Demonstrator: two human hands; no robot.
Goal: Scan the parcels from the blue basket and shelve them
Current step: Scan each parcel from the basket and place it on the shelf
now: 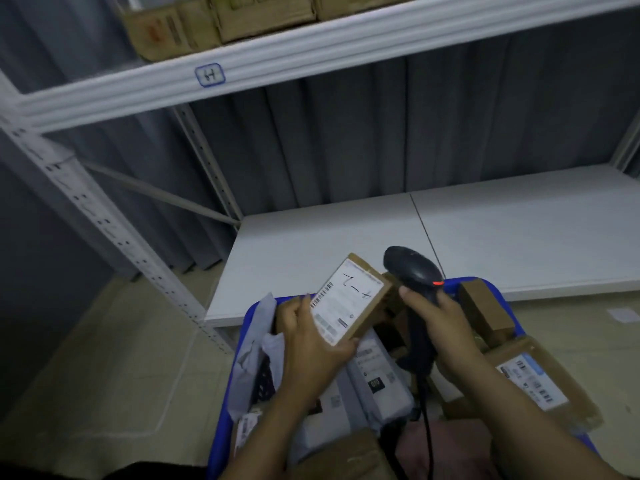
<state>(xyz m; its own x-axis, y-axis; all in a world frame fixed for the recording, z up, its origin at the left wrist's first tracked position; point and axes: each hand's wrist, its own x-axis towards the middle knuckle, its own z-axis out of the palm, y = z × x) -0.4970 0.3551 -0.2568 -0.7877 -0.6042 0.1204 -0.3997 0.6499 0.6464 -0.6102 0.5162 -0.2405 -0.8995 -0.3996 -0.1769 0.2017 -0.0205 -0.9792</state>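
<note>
My left hand (311, 337) grips a small cardboard parcel (360, 292) with a white label marked in black pen, label facing up. My right hand (440, 323) grips the handle of a black barcode scanner (410, 266), whose red light glows beside the parcel's right edge. Both are held above the blue basket (249, 327), which is full of cardboard boxes and grey poly mailers. A brown box (485, 310) leans on the basket's far right rim, and a labelled box (533, 382) lies at its right side.
A white lower shelf board (485, 237) lies just beyond the basket. The upper shelf beam (311, 53) with a label tag carries cardboard boxes (221, 19). A perforated grey upright (104, 220) stands at left. Grey curtain behind, beige tile floor (104, 375).
</note>
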